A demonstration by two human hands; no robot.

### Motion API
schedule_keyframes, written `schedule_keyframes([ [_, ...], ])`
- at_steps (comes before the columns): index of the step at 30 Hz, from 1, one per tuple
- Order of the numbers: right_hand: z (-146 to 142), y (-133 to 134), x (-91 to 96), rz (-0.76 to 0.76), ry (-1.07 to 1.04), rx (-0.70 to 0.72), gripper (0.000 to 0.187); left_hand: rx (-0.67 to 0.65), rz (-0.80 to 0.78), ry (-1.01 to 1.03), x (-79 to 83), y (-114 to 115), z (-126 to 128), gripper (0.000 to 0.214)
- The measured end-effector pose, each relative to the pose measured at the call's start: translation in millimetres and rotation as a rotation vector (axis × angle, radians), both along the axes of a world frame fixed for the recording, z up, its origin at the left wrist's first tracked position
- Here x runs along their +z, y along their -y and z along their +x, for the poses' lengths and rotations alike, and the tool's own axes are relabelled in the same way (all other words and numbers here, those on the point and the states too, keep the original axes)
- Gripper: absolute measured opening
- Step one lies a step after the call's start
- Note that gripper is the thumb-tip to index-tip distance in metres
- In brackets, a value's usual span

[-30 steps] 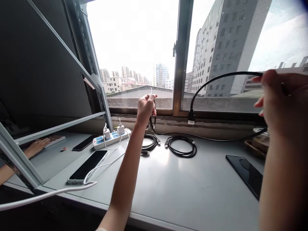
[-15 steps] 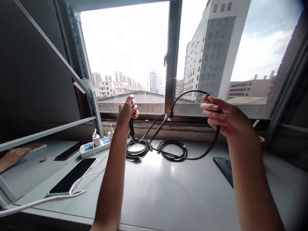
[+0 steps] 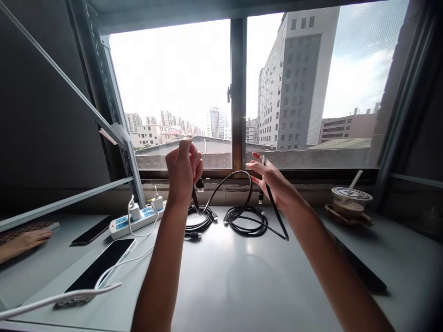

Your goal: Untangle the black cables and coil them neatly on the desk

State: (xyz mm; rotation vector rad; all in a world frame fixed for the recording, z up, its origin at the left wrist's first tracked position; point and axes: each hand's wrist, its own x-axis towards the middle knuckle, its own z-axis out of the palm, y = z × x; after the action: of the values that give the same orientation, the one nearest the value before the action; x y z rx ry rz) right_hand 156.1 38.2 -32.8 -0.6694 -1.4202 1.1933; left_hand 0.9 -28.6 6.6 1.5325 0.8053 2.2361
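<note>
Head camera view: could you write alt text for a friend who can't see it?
A person's left hand grips a black cable that loops across to the right hand, in front of a window. Below, two coiled black cables lie on a grey table, with a power strip to the left and a cup to the right.

Office, likely — desk, power strip, dim keyboard.
</note>
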Motion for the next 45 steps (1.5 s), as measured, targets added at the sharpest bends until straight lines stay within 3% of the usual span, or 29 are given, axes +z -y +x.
schedule_keyframes([
  [4, 3, 8, 2.9, -0.059, -0.059, 0.204, 0.063, 0.037, 0.040, 0.032, 0.1, 3, 5, 0.047],
  [8, 6, 22, 9.8, -0.054, -0.090, 0.364, 0.045, -0.001, 0.059, -0.004, -2.3, 2, 8, 0.049],
  [12, 13, 29, 15.4, 0.091, 0.063, 0.401, 0.018, -0.063, -0.078, -0.207, -8.5, -4, 14, 0.040],
  [14, 18, 32, 17.1, 0.194, 0.178, 0.433, 0.024, -0.013, -0.159, -0.332, -12.6, -7, 19, 0.025],
  [16, 21, 35, 17.9, 0.297, 0.269, 0.441, 0.030, 0.017, -0.216, -0.414, -16.5, -10, 24, 0.027],
  [20, 26, 41, 16.6, 0.471, 0.466, 0.317, 0.025, -0.059, -0.354, -0.536, -22.0, -9, 32, 0.050],
  [23, 29, 37, 14.8, 0.578, 0.577, 0.129, 0.014, -0.121, -0.440, -0.595, -23.8, -9, 35, 0.058],
  [26, 33, 28, 14.3, 0.650, 0.600, -0.073, 0.013, -0.105, -0.412, -0.600, -23.0, -9, 34, 0.063],
  [30, 39, 19, 15.8, 0.561, 0.534, -0.145, 0.021, 0.056, -0.253, -0.622, -17.9, -7, 30, 0.058],
  [32, 41, 17, 17.2, 0.489, 0.465, -0.137, 0.031, 0.049, -0.229, -0.683, -15.4, -4, 27, 0.045],
  [36, 42, 18, 21.5, 0.324, 0.185, -0.027, 0.054, -0.063, -0.253, -0.860, -15.0, 3, 28, 0.027],
  [40, 37, 24, 24.9, 0.167, -0.126, 0.081, 0.049, -0.283, -0.375, -1.039, -21.0, 5, 37, 0.032],
  [43, 32, 26, 24.7, 0.137, -0.155, 0.085, 0.050, -0.486, -0.471, -1.032, -26.3, 2, 42, 0.025],
  [45, 32, 24, 23.5, 0.184, -0.092, 0.094, 0.060, -0.482, -0.480, -0.971, -28.1, -2, 42, 0.024],
])
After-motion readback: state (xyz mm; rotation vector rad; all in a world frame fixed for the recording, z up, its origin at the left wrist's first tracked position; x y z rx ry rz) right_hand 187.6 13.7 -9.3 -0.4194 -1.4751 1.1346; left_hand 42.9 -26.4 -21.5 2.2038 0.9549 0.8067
